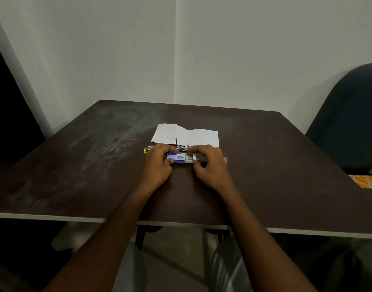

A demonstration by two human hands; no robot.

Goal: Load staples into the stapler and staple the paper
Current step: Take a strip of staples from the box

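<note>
A small blue and white staple box (177, 158) lies on the dark table (75, 165), partly slid open with its grey inner tray showing at the right. My left hand (157, 165) grips the blue sleeve. My right hand (210, 165) pinches the tray end. Just behind my hands lies the stapler (182, 146), a metal part standing up from it and a yellow tip showing at the left. White paper sheets (187, 135) lie flat behind the stapler.
A dark chair back (349, 114) stands at the right of the table. An orange patterned thing (368, 181) lies at the table's right edge. Pale walls meet in a corner behind the table.
</note>
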